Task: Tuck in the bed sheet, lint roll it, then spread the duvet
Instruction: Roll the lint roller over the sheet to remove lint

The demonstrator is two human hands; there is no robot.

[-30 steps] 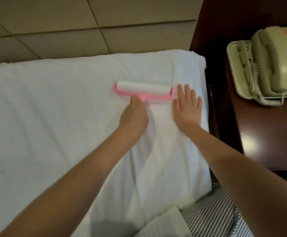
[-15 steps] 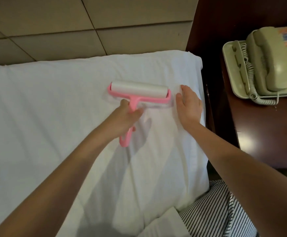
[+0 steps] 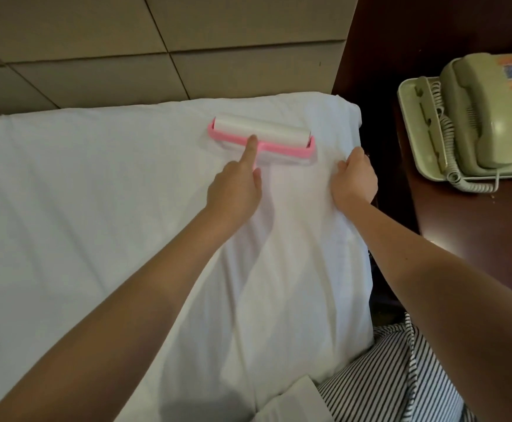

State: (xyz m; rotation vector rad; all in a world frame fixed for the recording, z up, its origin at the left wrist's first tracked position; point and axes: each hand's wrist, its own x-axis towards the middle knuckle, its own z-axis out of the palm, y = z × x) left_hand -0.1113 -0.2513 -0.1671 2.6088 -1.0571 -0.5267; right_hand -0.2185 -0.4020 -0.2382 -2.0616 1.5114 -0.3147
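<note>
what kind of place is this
Probably a hotel guest room: a bed with a white bed sheet, a padded panel headboard, and a corded phone on a dark wooden nightstand.

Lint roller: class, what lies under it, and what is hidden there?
The lint roller rests on the white bed sheet. The left hand covers its handle, forefinger on the pink frame. Anything beneath the sheet is hidden.

Both arms reach forward. The left hand [image 3: 236,190] grips the lint roller [image 3: 274,134], pointer finger straight out on it. The right hand [image 3: 355,181] curls its fingers into the bed sheet [image 3: 96,208].
</note>
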